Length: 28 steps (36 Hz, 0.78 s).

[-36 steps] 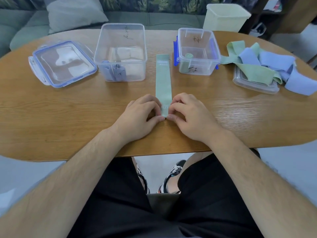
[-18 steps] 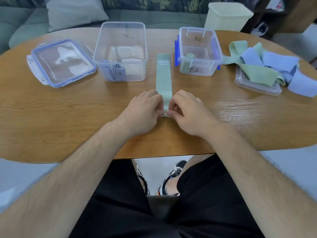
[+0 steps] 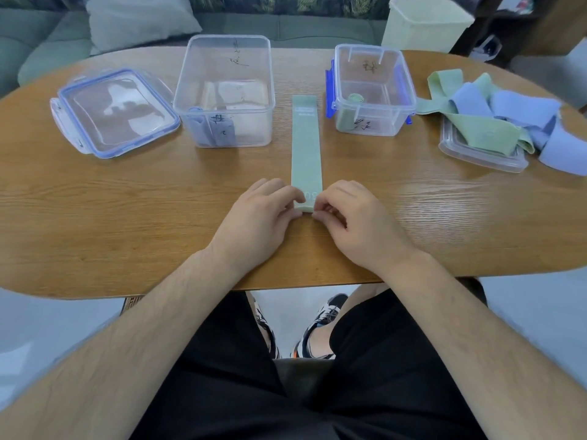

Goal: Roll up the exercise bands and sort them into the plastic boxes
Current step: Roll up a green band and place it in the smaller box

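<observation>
Where the band [image 3: 306, 147] lies flat on the bench [image 3: 127, 217], the left grip [image 3: 263, 217] and the right grip [image 3: 355, 217] each pinch a corner of its near end, fingers curled. Beyond the grips it stretches straight away between the big box [image 3: 254, 74], ahead-left, and the small box [image 3: 403, 90], ahead-right. Loose bands [image 3: 495, 122] lie heaped far right of the right grip.

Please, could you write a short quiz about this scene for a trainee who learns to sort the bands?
1. True or false: the left hand and the right hand both pinch the near end of the flat green band.
2. Fill in: the bands inside the larger box are ___ in colour.
3. Where does the rolled green band lie? A: larger box. B: smaller box. C: loose lid.
Key: 1 true; 2 blue; 3 B.
</observation>
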### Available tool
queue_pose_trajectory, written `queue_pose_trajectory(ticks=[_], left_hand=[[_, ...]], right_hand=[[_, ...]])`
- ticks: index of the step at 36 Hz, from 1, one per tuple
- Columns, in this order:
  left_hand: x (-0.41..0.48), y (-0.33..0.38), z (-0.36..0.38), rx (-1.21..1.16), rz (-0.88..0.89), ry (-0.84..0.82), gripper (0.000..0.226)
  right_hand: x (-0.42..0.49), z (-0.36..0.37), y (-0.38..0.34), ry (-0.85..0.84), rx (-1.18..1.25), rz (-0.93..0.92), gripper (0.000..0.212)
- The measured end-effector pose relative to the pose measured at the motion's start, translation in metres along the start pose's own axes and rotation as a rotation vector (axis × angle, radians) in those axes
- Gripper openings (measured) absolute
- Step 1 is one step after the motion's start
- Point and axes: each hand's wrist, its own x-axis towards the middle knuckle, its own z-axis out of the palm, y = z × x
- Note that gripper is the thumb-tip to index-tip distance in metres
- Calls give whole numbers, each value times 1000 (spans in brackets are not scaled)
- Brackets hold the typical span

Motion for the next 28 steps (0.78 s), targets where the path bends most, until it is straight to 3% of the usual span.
queue_pose_trajectory(ticks=[9,19,28], left_hand=[[4,-2,1,110,107,8,16],[8,-6,-1,-47,-9,-44,7],[15,1,-1,-9,-27,-92,7]], right_hand=[[7,-4,0,-74,-27,10,7],[15,-5,4,-124,84,154,2],[24,-2,3,-175,41,211,10]])
